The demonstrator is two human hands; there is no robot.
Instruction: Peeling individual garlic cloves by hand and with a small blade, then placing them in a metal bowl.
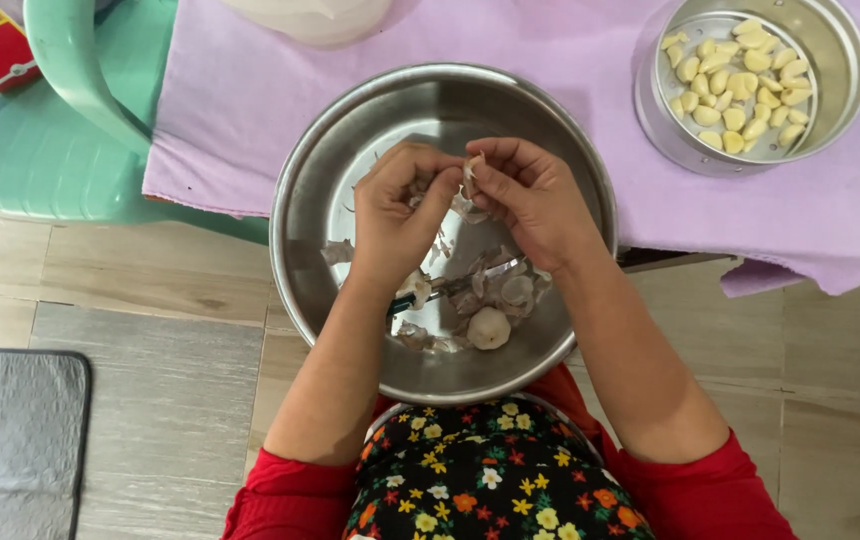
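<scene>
Over a wide steel bowl [330,160] on my lap, my left hand [400,210] and my right hand [530,195] meet and pinch a small garlic clove [471,166] between their fingertips. Papery garlic skins [505,290] and a garlic bulb [489,328] lie on the bowl's bottom. A knife [450,288] with a dark handle rests in the bowl below my left wrist.
A round steel tin [830,60] holding several peeled cloves [738,85] stands at the upper right on a lilac cloth [550,50]. A green plastic chair [50,120] is at the upper left, a grey mat [10,440] on the floor at the lower left.
</scene>
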